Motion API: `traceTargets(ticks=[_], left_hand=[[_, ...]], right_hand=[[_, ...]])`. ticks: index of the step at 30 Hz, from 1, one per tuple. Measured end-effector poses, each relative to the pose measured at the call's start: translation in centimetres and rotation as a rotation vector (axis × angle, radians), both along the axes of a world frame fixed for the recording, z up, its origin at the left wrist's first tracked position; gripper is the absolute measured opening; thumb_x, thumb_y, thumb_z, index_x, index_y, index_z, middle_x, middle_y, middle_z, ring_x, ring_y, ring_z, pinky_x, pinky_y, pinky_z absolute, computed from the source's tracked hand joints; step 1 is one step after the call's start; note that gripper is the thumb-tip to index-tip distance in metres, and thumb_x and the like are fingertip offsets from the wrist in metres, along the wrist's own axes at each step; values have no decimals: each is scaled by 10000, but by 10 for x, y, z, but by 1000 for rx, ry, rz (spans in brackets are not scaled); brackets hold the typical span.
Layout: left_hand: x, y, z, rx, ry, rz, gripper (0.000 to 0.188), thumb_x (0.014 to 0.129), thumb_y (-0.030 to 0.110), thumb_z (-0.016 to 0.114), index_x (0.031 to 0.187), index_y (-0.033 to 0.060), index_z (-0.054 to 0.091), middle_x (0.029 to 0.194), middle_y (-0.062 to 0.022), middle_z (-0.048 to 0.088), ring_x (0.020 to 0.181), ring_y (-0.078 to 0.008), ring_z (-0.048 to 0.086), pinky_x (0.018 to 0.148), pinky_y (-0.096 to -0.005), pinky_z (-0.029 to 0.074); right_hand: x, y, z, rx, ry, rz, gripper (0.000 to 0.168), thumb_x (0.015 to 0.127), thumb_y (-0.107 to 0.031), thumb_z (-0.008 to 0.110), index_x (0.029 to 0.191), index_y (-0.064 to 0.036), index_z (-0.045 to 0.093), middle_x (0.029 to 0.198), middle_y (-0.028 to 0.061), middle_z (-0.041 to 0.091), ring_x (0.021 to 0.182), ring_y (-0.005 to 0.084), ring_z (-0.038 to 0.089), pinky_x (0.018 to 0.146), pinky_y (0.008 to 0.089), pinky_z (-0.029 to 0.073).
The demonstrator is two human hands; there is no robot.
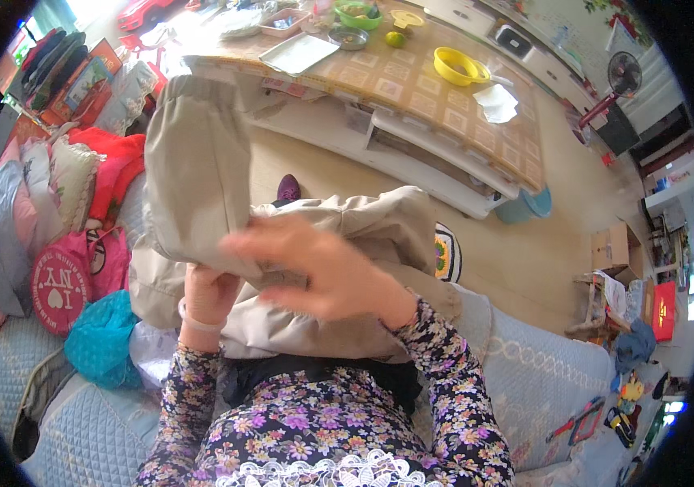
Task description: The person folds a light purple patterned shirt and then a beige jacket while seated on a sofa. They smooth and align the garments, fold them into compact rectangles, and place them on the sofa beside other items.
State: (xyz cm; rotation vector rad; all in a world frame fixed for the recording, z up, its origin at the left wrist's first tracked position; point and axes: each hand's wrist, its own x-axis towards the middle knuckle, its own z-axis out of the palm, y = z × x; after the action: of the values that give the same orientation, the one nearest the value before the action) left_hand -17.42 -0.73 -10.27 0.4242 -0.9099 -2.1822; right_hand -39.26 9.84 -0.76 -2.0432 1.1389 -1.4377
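Observation:
A pair of khaki trousers (201, 164) lies across my lap, with one leg raised and its gathered, elastic-looking end uppermost. Beneath that raised leg, my left hand (210, 295) grips the cloth, and the fabric hides some of its fingers. A pale band circles the left wrist. My right hand (322, 268), blurred by motion, is over the trousers beside the raised leg. Its thumb and fingers are apart, and I see nothing held between them. More khaki cloth (377, 225) spreads in loose folds beyond the right hand.
A low table (407, 91) with a patterned cover stands ahead, bearing a yellow bowl (456, 66) and a white tray (299, 52). Left on the quilted sofa (97, 426) are a round pink item (61, 289), a teal cloth bundle (103, 338) and cushions. A blue bin (523, 206) stands past the table.

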Motion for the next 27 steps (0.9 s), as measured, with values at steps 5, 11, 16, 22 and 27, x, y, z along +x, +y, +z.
traceTargets(ticks=[5,11,16,22,27], left_hand=[[-8,-6,23,66,-169,113,458,945,186,684,1353,28,549,1310,-92,630,1217,-257,592,1074,-426,424],[-26,-22,59,-136,-271,2,462,942,175,686,1356,20,552,1311,-112,633,1229,-257,585,1088,-411,418],[-39,-64,92,-676,-438,93,433,960,254,683,1296,-3,595,1251,-75,655,1163,-194,594,1018,-330,429],[-85,-98,129,-801,-365,186,327,978,231,670,1220,13,647,1141,-36,673,1039,-130,594,898,-286,476],[-94,-85,155,-879,-433,191,327,925,196,723,1192,16,668,1117,-50,675,1050,-114,597,928,-283,466]], right_hand=[[-126,21,-62,358,49,-368,724,719,-13,610,1428,-115,504,1445,101,545,1384,273,459,1171,395,340],[-228,29,-129,753,538,-264,535,673,-8,600,1189,-139,655,1206,107,660,1189,322,568,1022,422,466],[-245,46,-104,620,634,-497,260,680,-27,662,929,-78,604,960,157,672,922,380,626,805,437,503],[-184,128,-46,488,526,-967,259,697,2,684,920,-87,587,867,142,637,811,386,625,700,470,497],[-156,174,-61,411,704,-1107,341,708,42,662,1005,-107,589,902,104,616,884,334,632,738,460,496]])
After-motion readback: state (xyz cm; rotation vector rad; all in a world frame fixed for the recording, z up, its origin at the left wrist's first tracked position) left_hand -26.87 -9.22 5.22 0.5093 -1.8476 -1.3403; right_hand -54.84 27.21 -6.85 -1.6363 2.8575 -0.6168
